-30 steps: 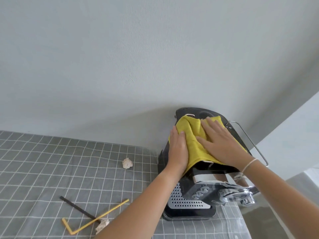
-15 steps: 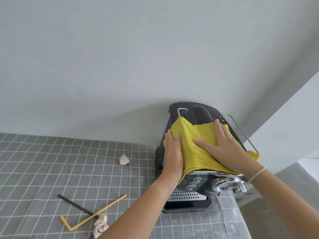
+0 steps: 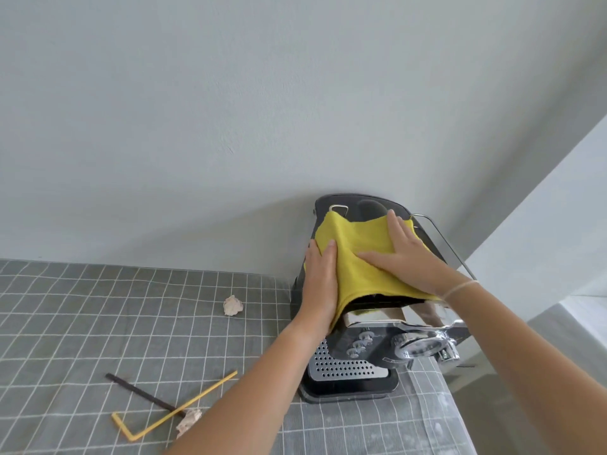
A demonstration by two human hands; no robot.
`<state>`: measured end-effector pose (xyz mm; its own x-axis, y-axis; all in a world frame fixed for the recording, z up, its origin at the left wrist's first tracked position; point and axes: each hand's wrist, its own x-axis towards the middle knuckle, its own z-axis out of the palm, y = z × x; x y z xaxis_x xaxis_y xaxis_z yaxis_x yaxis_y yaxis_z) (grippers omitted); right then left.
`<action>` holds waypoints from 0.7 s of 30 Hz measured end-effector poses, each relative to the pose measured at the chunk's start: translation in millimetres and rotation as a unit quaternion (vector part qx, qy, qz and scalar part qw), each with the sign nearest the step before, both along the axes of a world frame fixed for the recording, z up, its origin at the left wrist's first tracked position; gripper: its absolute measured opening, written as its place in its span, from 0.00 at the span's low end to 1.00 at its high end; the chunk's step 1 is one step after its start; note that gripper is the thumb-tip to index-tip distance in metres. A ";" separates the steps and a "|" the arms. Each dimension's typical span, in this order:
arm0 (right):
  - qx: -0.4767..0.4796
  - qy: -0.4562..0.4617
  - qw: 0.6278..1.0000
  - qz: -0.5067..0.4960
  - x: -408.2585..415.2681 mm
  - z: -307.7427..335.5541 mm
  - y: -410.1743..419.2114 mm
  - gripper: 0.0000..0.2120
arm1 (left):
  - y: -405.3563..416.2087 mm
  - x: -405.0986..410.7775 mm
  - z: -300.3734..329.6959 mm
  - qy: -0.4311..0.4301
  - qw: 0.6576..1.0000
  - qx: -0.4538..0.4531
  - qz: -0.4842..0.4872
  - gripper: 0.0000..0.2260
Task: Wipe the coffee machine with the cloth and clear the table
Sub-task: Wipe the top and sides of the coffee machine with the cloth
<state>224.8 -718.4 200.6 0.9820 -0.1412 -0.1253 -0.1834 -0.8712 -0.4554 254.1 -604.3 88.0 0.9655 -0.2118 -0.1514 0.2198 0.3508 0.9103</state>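
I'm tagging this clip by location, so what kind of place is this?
Probably a home kitchen or coffee corner: a coffee machine stands on a table with a grey checked tablecloth against a plain wall, with used straws and crumpled paper lying about.

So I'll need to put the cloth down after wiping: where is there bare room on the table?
The gridded tablecloth is bare along the wall, left of the upper crumpled paper. It is crowded nearer the front, where the yellow straw, dark straw and second paper wad lie. The coffee machine fills the right end.
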 end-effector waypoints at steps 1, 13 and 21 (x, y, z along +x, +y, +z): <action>0.050 0.041 0.998 -0.002 -10.7 4.2 -3.4 0.50 | 0.5 -6.2 -2.0 -0.006 1.000 0.000 -0.005 0.47; -0.043 -0.009 0.999 -0.016 31.7 -13.0 -1.2 0.50 | -1.5 19.1 -3.2 0.029 0.999 0.000 0.017 0.35; -0.090 -0.044 0.994 0.039 22.6 -13.9 -0.5 0.46 | -1.7 20.9 6.0 0.009 1.000 0.013 0.015 0.32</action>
